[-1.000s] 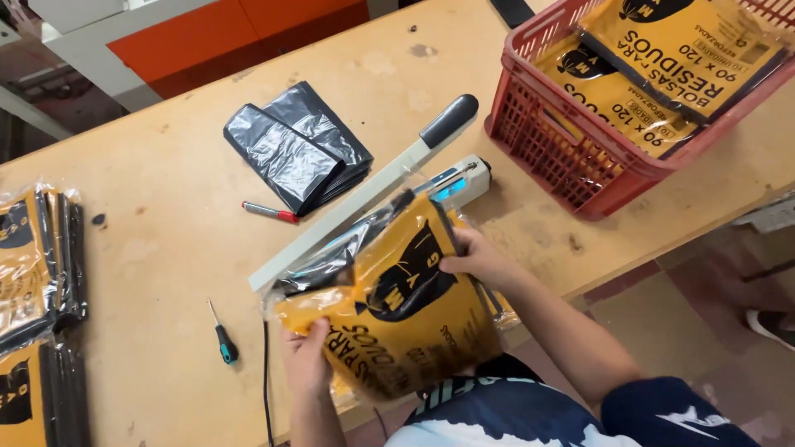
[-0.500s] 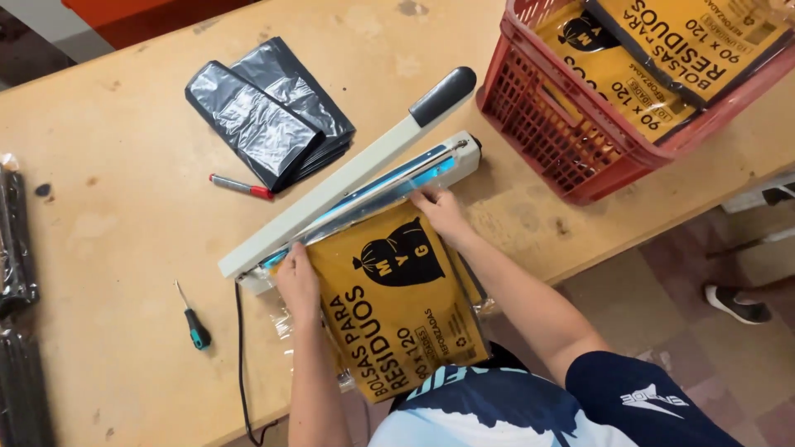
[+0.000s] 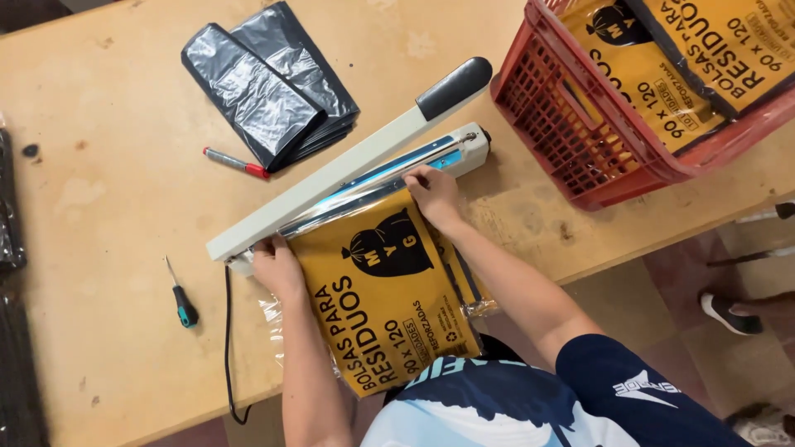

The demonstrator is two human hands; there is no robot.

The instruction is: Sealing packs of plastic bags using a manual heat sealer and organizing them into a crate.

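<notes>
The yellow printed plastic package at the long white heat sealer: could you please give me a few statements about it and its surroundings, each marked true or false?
1. Both hands, the left hand and the right hand, press the yellow printed plastic package at the long white heat sealer. True.
2. The sealer's black-handled arm is pressed flat down. False: it is raised at an angle above the bar.
3. A small screwdriver with a teal and black handle lies on the wooden table left of the sealer. True.
4. The red plastic crate is empty. False: it holds more yellow packages.
5. The red-capped marker lies inside the crate. False: it lies on the table beside the folded black plastic bags.
</notes>
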